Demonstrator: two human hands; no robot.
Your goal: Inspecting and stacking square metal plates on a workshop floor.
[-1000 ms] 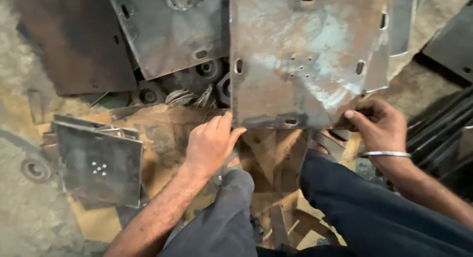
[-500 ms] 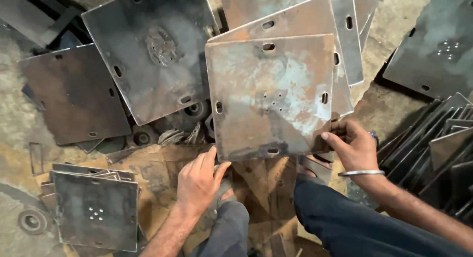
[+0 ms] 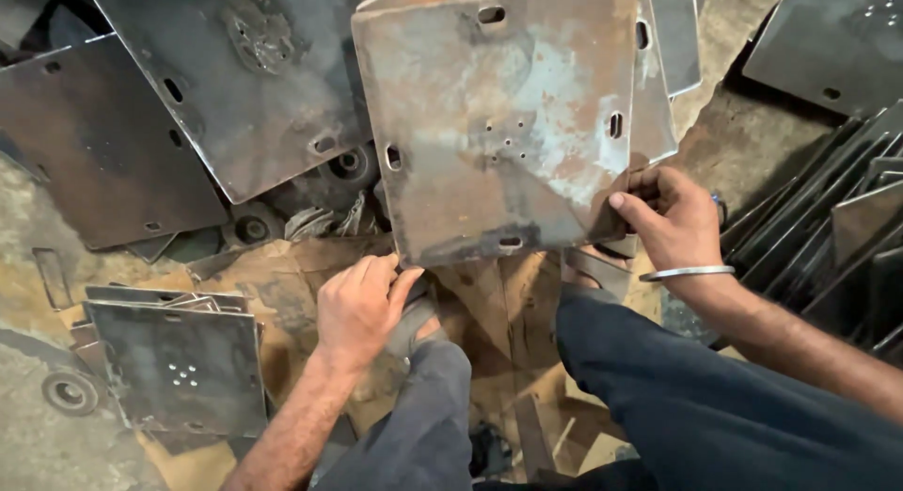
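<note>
Dark trousered knees fill the bottom of the frame, over torn brown cardboard spread on a dusty concrete floor. The left hand pinches the lower left corner of a rusty square steel plate with slots and small holes; the right hand (steel bangle on the wrist) grips its lower right edge. The plate stands tilted at upper centre. Similar dark plates crowd every side, many cut off by the frame, leaving little free floor.
</note>
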